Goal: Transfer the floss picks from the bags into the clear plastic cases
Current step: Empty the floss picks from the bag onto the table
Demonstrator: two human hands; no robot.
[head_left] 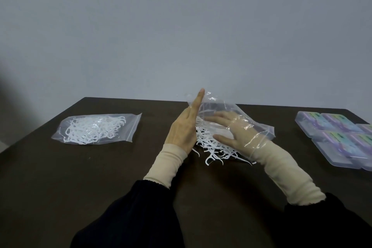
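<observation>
A clear plastic bag lies open at the table's middle, and white floss picks spill from its mouth onto the table. My right hand is inside this bag, fingers spread flat over the picks. Just left of the pile my left hand stands on edge with fingers straight, and its fingertips touch the bag's raised rim. Its thumb is hidden. A second zip bag, filled with floss picks, lies flat at the left. Several clear plastic cases with purple and green inserts sit at the right edge.
The dark brown table ends at a plain grey wall behind. Bare tabletop shows between the two bags and in front of my arms. The cases run partly out of view at the right.
</observation>
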